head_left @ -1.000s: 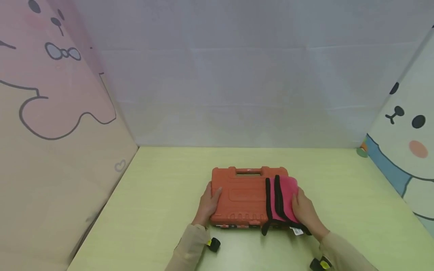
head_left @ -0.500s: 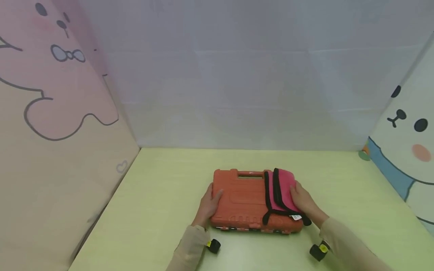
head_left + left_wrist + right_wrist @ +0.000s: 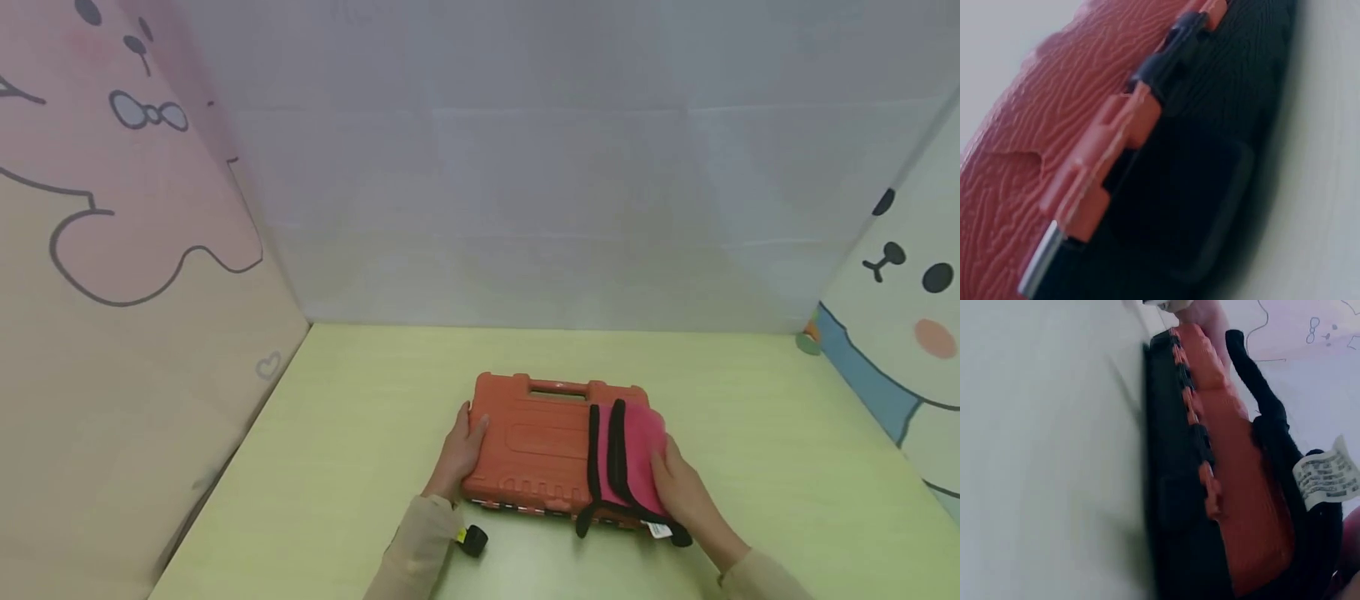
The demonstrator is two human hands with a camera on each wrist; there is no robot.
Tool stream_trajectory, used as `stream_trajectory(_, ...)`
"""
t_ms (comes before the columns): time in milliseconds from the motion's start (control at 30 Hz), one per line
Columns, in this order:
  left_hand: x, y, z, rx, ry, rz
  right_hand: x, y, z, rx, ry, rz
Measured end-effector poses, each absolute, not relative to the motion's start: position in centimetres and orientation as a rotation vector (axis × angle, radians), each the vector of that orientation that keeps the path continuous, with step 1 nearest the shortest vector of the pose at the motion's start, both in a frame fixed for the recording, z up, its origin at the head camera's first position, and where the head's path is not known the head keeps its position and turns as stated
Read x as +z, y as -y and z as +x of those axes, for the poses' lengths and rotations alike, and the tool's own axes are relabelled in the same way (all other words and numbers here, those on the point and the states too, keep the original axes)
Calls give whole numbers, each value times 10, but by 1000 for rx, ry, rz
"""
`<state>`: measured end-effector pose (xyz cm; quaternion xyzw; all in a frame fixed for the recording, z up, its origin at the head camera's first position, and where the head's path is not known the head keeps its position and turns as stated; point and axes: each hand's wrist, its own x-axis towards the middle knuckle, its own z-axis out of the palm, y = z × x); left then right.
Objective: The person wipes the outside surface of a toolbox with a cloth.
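A reddish-orange plastic tool case (image 3: 525,442) lies flat on the table, its carry handle (image 3: 558,388) on the far side. Its dark underside and hinge (image 3: 1110,156) fill the left wrist view. My left hand (image 3: 456,454) grips the case's left edge, thumb on top. Over the right part of the case drapes a folded pink cloth (image 3: 641,454) with black edging. My right hand (image 3: 686,487) holds the cloth's right side, thumb on top; its other fingers are largely hidden. A white printed label (image 3: 1325,475) hangs from the black edging in the right wrist view.
The pale yellow-green table (image 3: 360,392) extends around the case. A plain whitish wall sheet (image 3: 525,208) rises behind it. Cartoon-printed panels flank the table, with a pink figure (image 3: 150,208) left and a white one (image 3: 915,283) right. A black wrist device (image 3: 473,542) sits by the left sleeve.
The pink cloth and my right hand have slid away over the case, then back toward me, ending slightly nearer than at first. The case has turned slightly. My left hand keeps its place.
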<state>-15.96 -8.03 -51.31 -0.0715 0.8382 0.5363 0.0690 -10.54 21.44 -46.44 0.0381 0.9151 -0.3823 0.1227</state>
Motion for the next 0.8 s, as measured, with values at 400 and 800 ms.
stream_trajectory(400, -516, 80, -161, 1598, -2563, -174, -471, -218, -106, -1036, -2850, 55)
stream_trajectory(800, -512, 83, -158, 1614, -2507, -183, -471, -227, -152, -1153, -2767, 179)
